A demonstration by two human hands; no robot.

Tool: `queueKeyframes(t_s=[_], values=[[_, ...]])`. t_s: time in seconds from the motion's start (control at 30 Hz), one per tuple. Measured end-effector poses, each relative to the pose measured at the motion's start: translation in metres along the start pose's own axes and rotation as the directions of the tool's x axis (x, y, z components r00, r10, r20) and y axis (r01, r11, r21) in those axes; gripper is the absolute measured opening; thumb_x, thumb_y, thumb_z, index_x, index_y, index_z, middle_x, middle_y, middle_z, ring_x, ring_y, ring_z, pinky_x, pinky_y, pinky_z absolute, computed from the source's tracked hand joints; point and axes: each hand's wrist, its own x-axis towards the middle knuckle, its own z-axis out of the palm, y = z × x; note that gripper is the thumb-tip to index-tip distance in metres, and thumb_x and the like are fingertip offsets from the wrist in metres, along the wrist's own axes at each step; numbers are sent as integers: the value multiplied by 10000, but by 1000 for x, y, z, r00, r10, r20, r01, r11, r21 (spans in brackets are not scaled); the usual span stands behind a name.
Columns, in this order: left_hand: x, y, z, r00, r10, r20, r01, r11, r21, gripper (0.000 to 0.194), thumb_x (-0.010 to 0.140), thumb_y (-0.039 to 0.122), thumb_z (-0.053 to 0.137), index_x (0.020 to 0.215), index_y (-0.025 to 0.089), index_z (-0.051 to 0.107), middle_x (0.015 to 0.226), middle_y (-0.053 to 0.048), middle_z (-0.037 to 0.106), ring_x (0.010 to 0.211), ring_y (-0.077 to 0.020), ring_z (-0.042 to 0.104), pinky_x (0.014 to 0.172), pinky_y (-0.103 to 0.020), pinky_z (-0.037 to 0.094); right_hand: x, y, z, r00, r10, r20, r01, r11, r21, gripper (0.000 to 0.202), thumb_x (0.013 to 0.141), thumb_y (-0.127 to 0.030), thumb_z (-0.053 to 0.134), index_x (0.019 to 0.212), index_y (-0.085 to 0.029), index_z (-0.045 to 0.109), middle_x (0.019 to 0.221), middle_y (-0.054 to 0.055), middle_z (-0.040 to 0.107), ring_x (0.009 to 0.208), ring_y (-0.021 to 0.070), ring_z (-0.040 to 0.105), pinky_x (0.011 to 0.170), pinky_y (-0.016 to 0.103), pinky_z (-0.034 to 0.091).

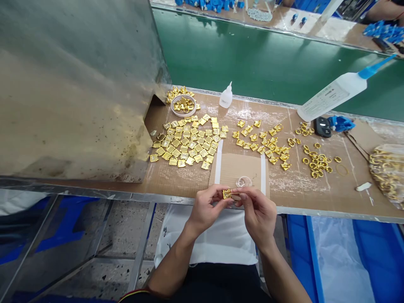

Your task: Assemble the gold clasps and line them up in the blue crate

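Note:
My left hand (206,209) pinches a small gold piece (226,194) between thumb and fingertips at the table's front edge. Beside it, my right hand (259,211) is closed on a thin stick-like item (236,193) whose tip meets the gold piece. Just beyond the hands, a clear ring-shaped item (243,181) lies on a cardboard sheet (241,164) with white strips. Flat gold squares (184,142) spread to the left, gold assembled pieces (272,145) to the right, and gold rings (318,163) farther right.
A large metal housing (72,92) stands at the left. Behind are a small white bottle (226,97) and a leaning large bottle (333,96). A black device (322,127) and a bag of gold parts (388,172) lie right. Another person's arm (383,10) shows at top right.

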Motion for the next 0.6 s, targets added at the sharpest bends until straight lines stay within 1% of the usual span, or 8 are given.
queueKeyframes(t_s=[0.1,0.27,0.4,0.5,0.6], values=[[0,1,0,1000,9,6,-9,1000,0,280,885,398,725,1036,162,713,724,-18,720,629,-146,716,607,-231,619,0,0,-1,999,-49,6,49,998,-40,164,966,-167,569,935,-243,712,841,11,781,517,122,666,525,240,593],[0,2,0,1000,9,10,-8,1000,-4,254,883,374,729,1027,166,710,804,-44,771,663,-159,744,606,-224,620,1,-2,-3,992,-121,29,123,989,-83,196,957,-112,560,947,-246,703,862,5,779,551,117,681,516,217,582],[0,3,0,1000,17,14,-17,1000,-11,243,887,360,724,1033,167,709,847,-54,784,686,-163,754,623,-229,627,1,-3,-3,993,-111,38,114,989,-90,196,958,-113,560,943,-248,701,852,2,778,536,119,674,516,224,581],[0,3,0,1000,16,16,-16,1000,7,243,886,356,725,1031,162,712,857,-62,786,723,-175,762,633,-232,630,1,-2,-3,995,-100,22,102,991,-92,194,963,-119,558,945,-249,700,843,-2,774,536,118,675,514,219,574],[0,2,-1,1000,22,17,-22,1000,13,240,888,353,723,1034,162,711,868,-65,788,725,-171,762,634,-227,629,1,-2,-3,992,-119,29,122,988,-92,209,957,-95,556,953,-250,696,860,-6,775,560,113,686,517,204,566]])
